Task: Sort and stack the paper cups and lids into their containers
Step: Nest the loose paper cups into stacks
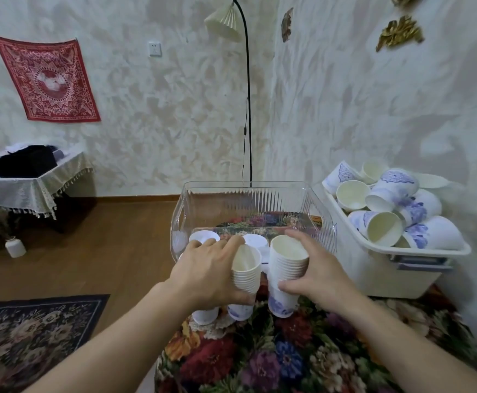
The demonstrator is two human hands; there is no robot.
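floral cloth covers the counter (302, 361), with a clear bin (257, 205) at its far edge. just right of the bin, a white tub (373, 276) is heaped with loose paper cups (385, 228), so most sorting looks undone. just before the bin, left hand (206, 273) grips a short stack (246, 275); right hand (316, 275) grips a taller stack (287, 268). both grips are closed round them.

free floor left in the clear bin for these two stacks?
Yes: the clear bin's back and right floor is bare. Its near-left corner holds upturned cups. The white tub is heaped with loose cups: no room.
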